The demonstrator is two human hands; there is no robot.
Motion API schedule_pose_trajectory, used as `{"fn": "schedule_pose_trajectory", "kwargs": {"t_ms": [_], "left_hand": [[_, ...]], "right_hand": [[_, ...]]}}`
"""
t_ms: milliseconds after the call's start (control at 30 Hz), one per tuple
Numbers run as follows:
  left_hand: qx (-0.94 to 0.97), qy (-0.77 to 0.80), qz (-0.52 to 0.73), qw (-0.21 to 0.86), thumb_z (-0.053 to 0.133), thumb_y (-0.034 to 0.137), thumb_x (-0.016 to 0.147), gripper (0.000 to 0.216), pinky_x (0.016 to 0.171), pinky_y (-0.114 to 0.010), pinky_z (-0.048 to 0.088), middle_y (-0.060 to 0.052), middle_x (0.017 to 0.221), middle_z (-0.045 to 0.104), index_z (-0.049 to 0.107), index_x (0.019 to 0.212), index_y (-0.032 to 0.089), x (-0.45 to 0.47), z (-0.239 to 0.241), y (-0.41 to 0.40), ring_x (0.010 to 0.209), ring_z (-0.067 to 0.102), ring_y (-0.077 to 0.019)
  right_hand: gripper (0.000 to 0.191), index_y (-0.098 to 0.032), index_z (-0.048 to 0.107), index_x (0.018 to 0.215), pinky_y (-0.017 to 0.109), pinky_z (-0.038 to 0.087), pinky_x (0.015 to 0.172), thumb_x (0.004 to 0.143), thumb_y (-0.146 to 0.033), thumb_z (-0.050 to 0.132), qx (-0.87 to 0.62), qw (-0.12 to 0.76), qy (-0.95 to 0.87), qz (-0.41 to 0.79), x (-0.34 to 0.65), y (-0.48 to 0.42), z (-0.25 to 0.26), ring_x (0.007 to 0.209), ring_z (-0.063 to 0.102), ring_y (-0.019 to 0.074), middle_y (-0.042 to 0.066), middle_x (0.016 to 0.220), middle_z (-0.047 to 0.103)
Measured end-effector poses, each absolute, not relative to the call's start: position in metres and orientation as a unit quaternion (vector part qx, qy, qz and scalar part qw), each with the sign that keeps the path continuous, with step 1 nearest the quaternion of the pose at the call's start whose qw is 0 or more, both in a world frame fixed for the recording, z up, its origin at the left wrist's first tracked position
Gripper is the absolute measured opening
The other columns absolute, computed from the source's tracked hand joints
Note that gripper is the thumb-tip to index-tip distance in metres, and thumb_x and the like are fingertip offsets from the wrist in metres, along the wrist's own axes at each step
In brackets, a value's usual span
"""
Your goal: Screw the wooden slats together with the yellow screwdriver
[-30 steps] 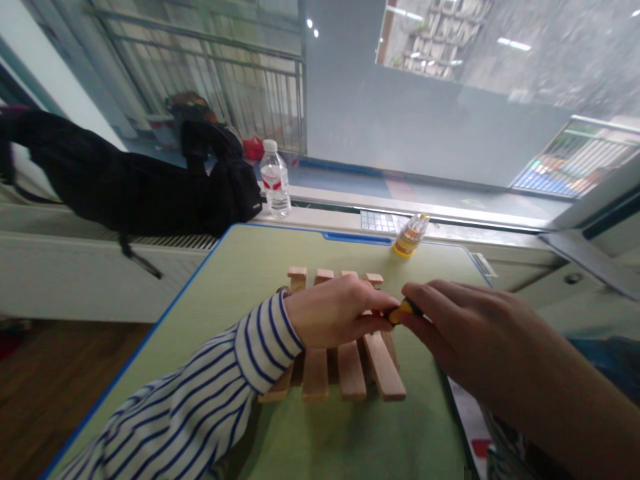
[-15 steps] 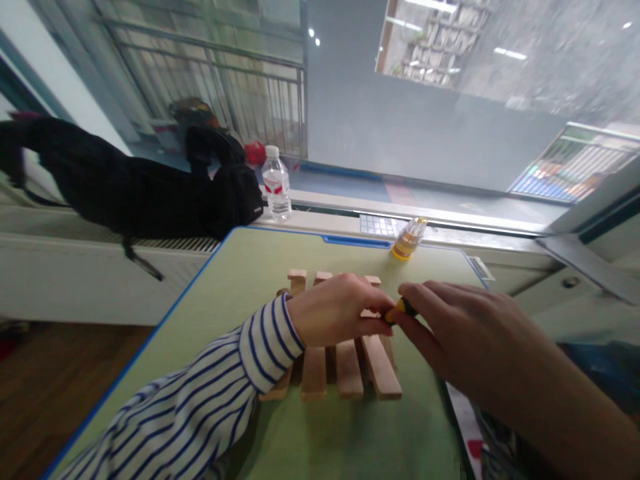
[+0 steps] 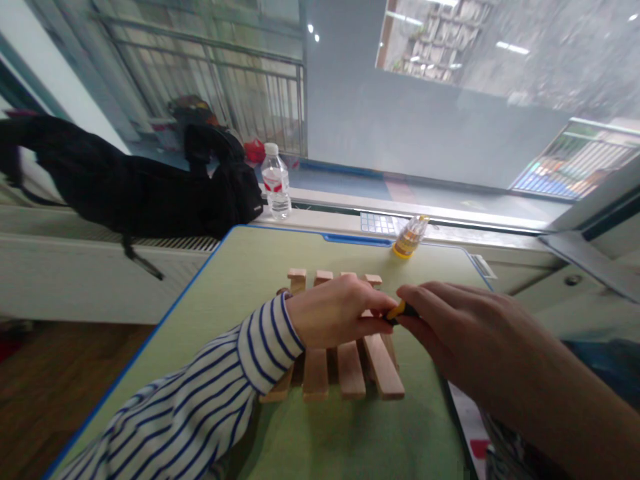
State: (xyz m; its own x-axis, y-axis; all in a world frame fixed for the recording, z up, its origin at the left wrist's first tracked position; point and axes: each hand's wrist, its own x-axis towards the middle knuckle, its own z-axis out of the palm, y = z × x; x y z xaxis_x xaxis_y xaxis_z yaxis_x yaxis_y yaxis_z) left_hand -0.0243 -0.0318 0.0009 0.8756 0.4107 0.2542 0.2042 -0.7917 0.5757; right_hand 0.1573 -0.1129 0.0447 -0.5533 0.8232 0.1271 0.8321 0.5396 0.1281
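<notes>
A slatted wooden piece [image 3: 351,370] made of several pale strips rests on the table, partly covered by my left arm. Reaching over it, my left hand [image 3: 340,310] is closed, thumb and fingertips pinched at the front end of a yellow-and-black screwdriver [image 3: 399,311]. My right hand [image 3: 450,320] grips the rear of the same screwdriver from the right side, fingers wrapped round its handle. The screwdriver lies roughly level above the right-hand slats. Its tip, and whatever it meets, is hidden behind my left fingers.
A glue-like bottle with a yellow base [image 3: 409,238] stands at the far edge of the green table [image 3: 240,267]. Behind, on the sill, are a water bottle [image 3: 277,183] and a black bag [image 3: 165,197]. A window [image 3: 350,100] rises beyond.
The screwdriver has turned between my hands, its yellow and black parts showing differently. My right fingers have shifted slightly; my left hand stays nearly where it was.
</notes>
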Motion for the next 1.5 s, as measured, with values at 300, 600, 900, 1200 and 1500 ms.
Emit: {"fn": "schedule_pose_trajectory", "kwargs": {"t_ms": [300, 600, 900, 1200, 1500], "left_hand": [[0.929, 0.149, 0.158, 0.299, 0.048, 0.019, 0.088, 0.014, 0.068, -0.022, 0.04, 0.0, 0.081, 0.063, 0.059, 0.096, 0.018, -0.025, -0.002, -0.032, 0.076, 0.058, -0.0117], [0.931, 0.145, 0.166, 0.291, 0.051, 0.02, 0.086, 0.017, 0.073, -0.024, 0.041, -0.003, 0.085, 0.064, 0.06, 0.1, 0.017, -0.024, 0.003, -0.034, 0.08, 0.058, -0.0131], [0.927, 0.168, 0.186, 0.279, 0.056, 0.024, 0.084, 0.016, 0.069, -0.023, 0.041, -0.002, 0.08, 0.063, 0.064, 0.096, 0.017, -0.025, 0.003, -0.031, 0.075, 0.057, -0.0121], [0.92, 0.163, 0.174, 0.31, 0.054, 0.021, 0.084, 0.014, 0.07, -0.024, 0.04, -0.003, 0.083, 0.065, 0.064, 0.093, 0.016, -0.028, 0.006, -0.03, 0.078, 0.058, -0.0134], [0.919, 0.155, 0.173, 0.318, 0.049, 0.019, 0.088, 0.016, 0.07, -0.023, 0.04, -0.003, 0.083, 0.065, 0.06, 0.098, 0.017, -0.027, 0.0, -0.03, 0.077, 0.058, -0.0126]], "right_hand": [[0.025, -0.022, 0.057, 0.096, 0.035, 0.042, 0.065, 0.08, -0.009, 0.043, -0.51, -0.022, -0.859, -0.044, 0.153, -0.118, 0.049, 0.076, 0.058, 0.0188, 0.005, 0.095, 0.063], [0.004, -0.022, 0.054, 0.081, 0.03, 0.029, 0.048, 0.082, -0.019, 0.051, -0.502, 0.022, -0.857, -0.11, 0.151, -0.116, 0.052, 0.056, 0.054, 0.0148, -0.002, 0.072, 0.061], [0.023, -0.018, 0.053, 0.106, 0.029, 0.042, 0.056, 0.085, -0.026, 0.048, -0.447, 0.074, -0.879, -0.148, 0.158, -0.115, 0.05, 0.066, 0.059, 0.0149, 0.005, 0.091, 0.066], [0.03, -0.019, 0.051, 0.113, 0.028, 0.047, 0.063, 0.084, -0.014, 0.045, -0.446, 0.053, -0.886, -0.117, 0.161, -0.109, 0.045, 0.083, 0.06, 0.016, 0.008, 0.111, 0.061], [0.019, -0.019, 0.056, 0.1, 0.028, 0.038, 0.054, 0.087, -0.022, 0.043, -0.47, 0.046, -0.873, -0.125, 0.156, -0.11, 0.045, 0.067, 0.058, 0.0137, 0.006, 0.097, 0.065]]}}
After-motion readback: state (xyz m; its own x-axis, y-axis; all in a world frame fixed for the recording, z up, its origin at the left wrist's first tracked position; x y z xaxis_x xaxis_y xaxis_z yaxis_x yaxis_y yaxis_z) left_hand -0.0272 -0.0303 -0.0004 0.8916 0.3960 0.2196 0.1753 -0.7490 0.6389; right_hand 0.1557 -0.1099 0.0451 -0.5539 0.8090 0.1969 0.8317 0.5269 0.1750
